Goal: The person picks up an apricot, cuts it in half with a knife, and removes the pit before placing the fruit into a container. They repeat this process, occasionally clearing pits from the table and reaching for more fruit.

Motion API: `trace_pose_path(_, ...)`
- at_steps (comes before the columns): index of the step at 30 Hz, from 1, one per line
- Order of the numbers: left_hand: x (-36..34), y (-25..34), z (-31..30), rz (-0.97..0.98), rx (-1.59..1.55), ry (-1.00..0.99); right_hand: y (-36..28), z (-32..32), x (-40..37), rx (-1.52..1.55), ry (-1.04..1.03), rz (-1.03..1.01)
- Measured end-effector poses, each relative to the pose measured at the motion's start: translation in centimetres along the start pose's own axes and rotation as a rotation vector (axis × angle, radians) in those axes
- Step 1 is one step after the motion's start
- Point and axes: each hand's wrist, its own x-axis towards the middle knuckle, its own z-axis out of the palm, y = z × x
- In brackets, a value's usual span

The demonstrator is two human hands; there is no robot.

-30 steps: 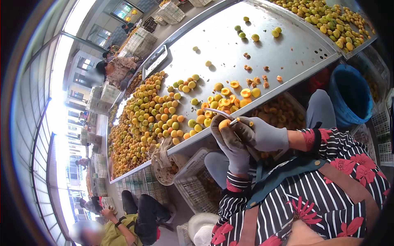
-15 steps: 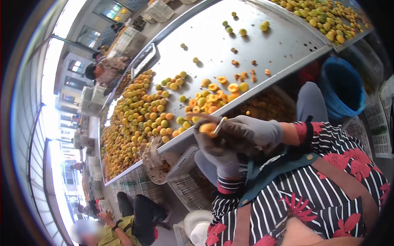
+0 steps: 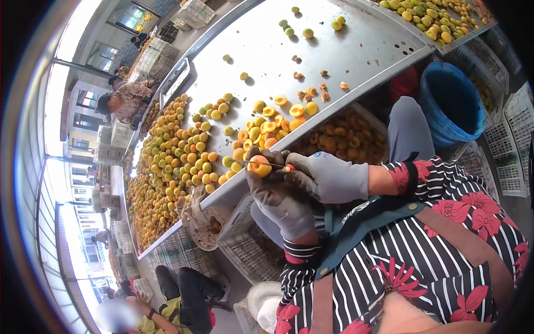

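Observation:
In the head view, my left hand [image 3: 276, 197], in a grey glove with dark fingers, is closed around an apricot [image 3: 259, 167] just off the table's front edge. My right hand [image 3: 334, 175], gloved the same way, grips a small knife [image 3: 271, 163]. Its thin blade lies across the apricot, and a bit of red and yellow handle shows between my fingers. Close beyond my hands, halved apricots [image 3: 269, 127] and whole ones are piled on the metal table [image 3: 261, 50].
A large heap of whole apricots [image 3: 161, 172] covers the table's left part. Below the edge stand a crate of apricot halves [image 3: 347, 136], a white crate [image 3: 245, 236] and a blue bucket [image 3: 450, 106]. A seated person [image 3: 189, 289] is at lower left; other people work farther off.
The view has shifted slightly. My hands have turned and drawn apart a little; the knife blade now lies flat across the apricot, where its metal end was tilted upward before.

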Motion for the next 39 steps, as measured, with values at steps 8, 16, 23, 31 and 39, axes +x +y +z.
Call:
trace_pose_path(8,-0.3,-0.3,0.1,-0.132,-0.019,0.022,0.9,0.2,-0.3,-0.165,0.06,-0.04)
trace_pose_path(16,-0.7,-0.6,1.7,-0.034,0.247,0.109,0.6,-0.1,-0.6,-0.217,0.014,0.03)
trace_pose_path(23,-0.1,-0.8,1.4,0.06,0.203,-0.007,0.3,-1.2,-0.5,-0.017,-0.077,0.048)
trace_pose_path(31,0.7,0.4,1.2,0.062,0.057,-0.222,-0.3,-1.2,-1.0,-0.189,-0.115,0.143)
trace_pose_path(39,1.7,0.3,-0.2,0.106,-0.075,-0.286,-0.2,-1.0,-1.3,0.062,-0.07,0.141)
